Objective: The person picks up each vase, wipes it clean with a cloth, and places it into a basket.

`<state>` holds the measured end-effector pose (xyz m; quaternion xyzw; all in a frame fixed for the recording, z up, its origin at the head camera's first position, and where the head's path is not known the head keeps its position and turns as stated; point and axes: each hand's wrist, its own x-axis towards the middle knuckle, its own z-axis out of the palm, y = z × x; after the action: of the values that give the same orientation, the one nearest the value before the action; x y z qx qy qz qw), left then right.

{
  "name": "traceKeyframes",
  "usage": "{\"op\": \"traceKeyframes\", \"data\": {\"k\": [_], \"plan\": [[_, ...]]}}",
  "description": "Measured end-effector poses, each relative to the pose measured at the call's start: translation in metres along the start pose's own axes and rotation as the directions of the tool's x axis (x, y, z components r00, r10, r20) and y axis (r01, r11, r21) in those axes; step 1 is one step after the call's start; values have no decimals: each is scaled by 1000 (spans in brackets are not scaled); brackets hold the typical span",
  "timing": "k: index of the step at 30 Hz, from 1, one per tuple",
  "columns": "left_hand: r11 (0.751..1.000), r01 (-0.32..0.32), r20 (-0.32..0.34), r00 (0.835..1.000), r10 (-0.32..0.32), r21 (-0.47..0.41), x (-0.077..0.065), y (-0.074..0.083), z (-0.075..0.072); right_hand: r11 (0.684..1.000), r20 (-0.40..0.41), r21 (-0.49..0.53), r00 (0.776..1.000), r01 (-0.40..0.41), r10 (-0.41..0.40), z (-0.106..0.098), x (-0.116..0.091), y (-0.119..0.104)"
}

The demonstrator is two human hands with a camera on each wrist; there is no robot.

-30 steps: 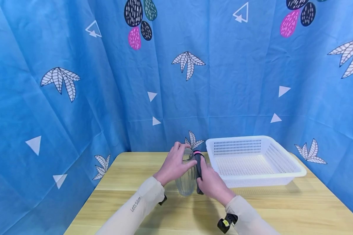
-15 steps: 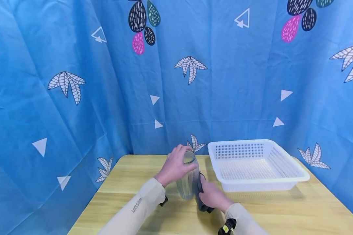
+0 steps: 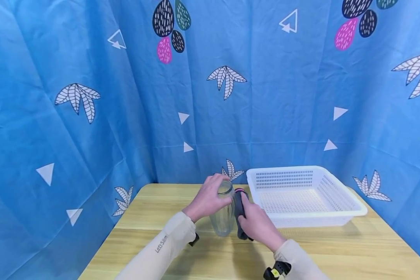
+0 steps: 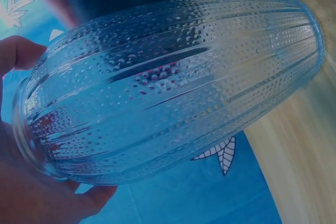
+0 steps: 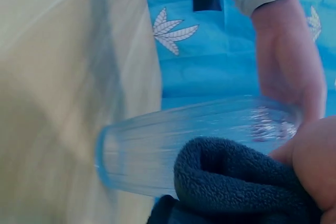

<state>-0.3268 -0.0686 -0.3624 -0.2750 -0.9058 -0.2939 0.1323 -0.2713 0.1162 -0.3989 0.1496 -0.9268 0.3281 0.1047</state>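
A clear glass vase (image 3: 222, 217) with ribs and raised dots stands upright between the hands; I cannot tell whether its base touches the table. My left hand (image 3: 210, 197) grips it around the neck, just under the rim, as the left wrist view also shows with the vase (image 4: 173, 93) filling the frame. On the vase's other side, my right hand (image 3: 258, 221) holds a folded dark grey towel (image 3: 240, 214) with a pink strip at its top. In the right wrist view the fluffy towel (image 5: 236, 177) lies against or very close to the glass.
To the right of the hands, a white perforated plastic basket (image 3: 301, 219) sits on the light wooden table (image 3: 154, 214). A blue patterned curtain (image 3: 203, 97) surrounds the table's back and sides.
My right hand with the towel slid down along the vase's side, then back up. My left hand has kept its grip near the rim. The head view has shifted slightly.
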Motion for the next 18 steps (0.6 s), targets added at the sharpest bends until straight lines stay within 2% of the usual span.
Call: {"op": "traceKeyframes", "data": {"k": [4, 7, 9, 14, 18], "plan": [[1000, -8, -22, 1000, 9, 22, 1, 0, 4, 993, -138, -83, 986, 79, -90, -6, 2, -7], [999, -25, -33, 999, 26, 24, 2, -1, 6, 985, -181, -139, 976, 98, -123, -6, 3, -9], [999, -36, -37, 999, 37, 25, 3, -1, 6, 983, -167, -161, 979, 91, -118, -4, 3, -8], [1000, -23, -31, 999, 24, 18, 3, -2, 4, 985, -54, -171, 997, 37, -47, 9, 3, -1], [999, 36, -9, 999, -37, -24, 2, -2, 2, 988, 30, -154, 999, 26, -21, 23, 0, 7]]}}
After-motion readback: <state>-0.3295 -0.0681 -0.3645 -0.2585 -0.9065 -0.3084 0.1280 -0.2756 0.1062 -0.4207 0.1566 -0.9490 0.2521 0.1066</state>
